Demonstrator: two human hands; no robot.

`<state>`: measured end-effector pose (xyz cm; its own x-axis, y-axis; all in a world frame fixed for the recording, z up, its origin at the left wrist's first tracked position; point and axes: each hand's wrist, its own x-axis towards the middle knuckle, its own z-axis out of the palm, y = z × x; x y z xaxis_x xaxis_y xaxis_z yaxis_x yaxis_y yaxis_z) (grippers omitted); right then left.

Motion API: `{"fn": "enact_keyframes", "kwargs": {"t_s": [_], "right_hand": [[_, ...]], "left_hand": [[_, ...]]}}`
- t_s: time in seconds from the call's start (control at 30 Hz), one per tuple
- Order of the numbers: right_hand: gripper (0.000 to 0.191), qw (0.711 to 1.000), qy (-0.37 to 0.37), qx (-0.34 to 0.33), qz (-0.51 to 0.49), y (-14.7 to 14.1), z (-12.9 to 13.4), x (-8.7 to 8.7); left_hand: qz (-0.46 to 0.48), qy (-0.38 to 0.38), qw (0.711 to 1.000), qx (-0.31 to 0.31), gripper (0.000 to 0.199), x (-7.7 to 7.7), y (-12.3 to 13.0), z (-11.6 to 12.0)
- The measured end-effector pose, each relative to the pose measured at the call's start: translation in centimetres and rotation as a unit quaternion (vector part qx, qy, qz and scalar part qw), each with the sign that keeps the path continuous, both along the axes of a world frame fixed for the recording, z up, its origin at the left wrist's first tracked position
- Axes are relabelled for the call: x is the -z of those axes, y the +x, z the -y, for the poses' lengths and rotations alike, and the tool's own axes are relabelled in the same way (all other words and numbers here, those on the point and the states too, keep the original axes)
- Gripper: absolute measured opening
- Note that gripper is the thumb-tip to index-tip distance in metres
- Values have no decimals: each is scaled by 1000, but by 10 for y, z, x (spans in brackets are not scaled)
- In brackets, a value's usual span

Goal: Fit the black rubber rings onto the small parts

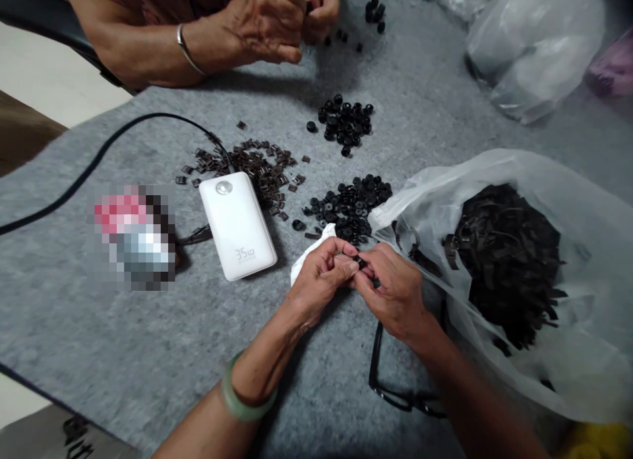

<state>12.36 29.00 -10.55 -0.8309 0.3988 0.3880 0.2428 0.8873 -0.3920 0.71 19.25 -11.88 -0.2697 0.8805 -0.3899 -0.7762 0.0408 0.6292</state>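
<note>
Small black part (361, 263) sits pinched where both hands meet, though fingers hide most of it, so I can't be sure it's a single piece. From my remote seat, the left hand (321, 279) and right hand (390, 294) look clamped on it; close fingertip work with steady wrists suits something this tiny. Just beside lie a white tissue (309, 258) and a clear plastic bag (583, 353) of dark strips; farther off are black rings (349, 208), brown clips (252, 165), and a co-worker's hands (271, 30).

Small black part (361, 263) pinched between fingers (347, 266).
</note>
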Motion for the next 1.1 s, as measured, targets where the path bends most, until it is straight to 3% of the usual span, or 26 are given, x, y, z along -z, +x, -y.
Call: {"fn": "enact_keyframes", "kwargs": {"t_s": [0.33, 0.8, 1.1], "right_hand": [[12, 999, 47, -15, 1, -1, -1, -1], [14, 995, 95, -37, 3, -4, -4, -13], [21, 992, 108, -69, 10, -6, -6, -14]], "left_hand": [[4, -26, 1000, -6, 40, -1, 0, 1], [28, 61, 998, -20, 35, -1, 1, 0], [46, 50, 998, -11, 36, -1, 0, 1]]}}
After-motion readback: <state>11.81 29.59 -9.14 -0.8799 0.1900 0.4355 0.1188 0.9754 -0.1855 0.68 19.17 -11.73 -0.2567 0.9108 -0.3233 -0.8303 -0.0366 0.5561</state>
